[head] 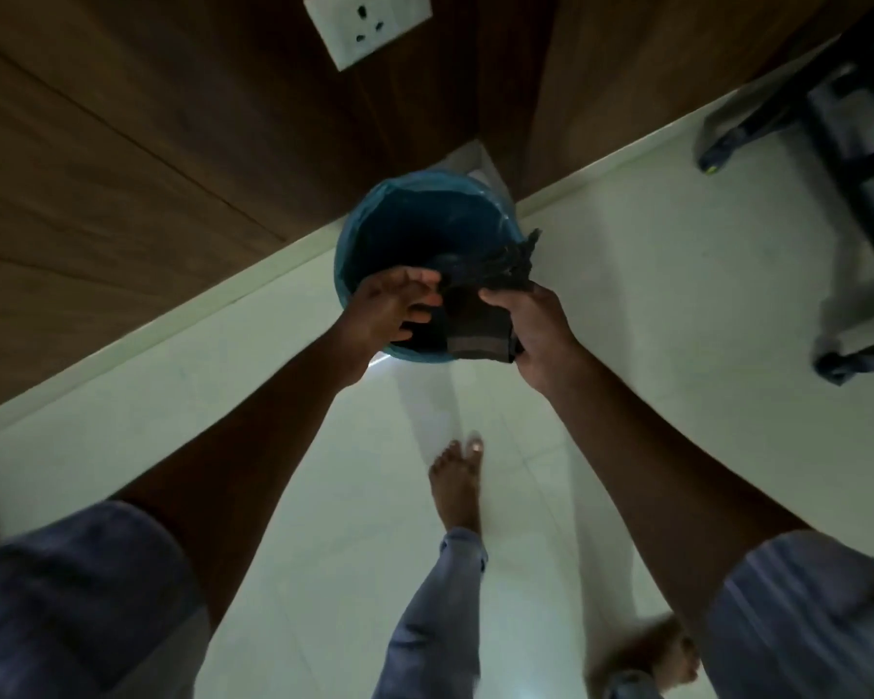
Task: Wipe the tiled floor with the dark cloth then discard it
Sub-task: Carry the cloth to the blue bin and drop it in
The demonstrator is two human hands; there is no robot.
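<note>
A: What are the hands doing?
B: The right hand (536, 330) grips the dark cloth (480, 315) over the near rim of the bin (359, 229). The left hand (389, 310) is just beside it, fingers loosely spread and touching the cloth's left edge.
A: And around them?
B: The bin has a blue liner and stands on the tiled floor (626, 274) against the wooden wall (122, 169). A bare foot (457, 486) is nearer.

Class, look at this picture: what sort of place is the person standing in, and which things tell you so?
Probably an indoor room in a home or lodging: a pale tiled floor, wood-panelled walls with a socket, and a bin with a blue liner in the corner.
</note>
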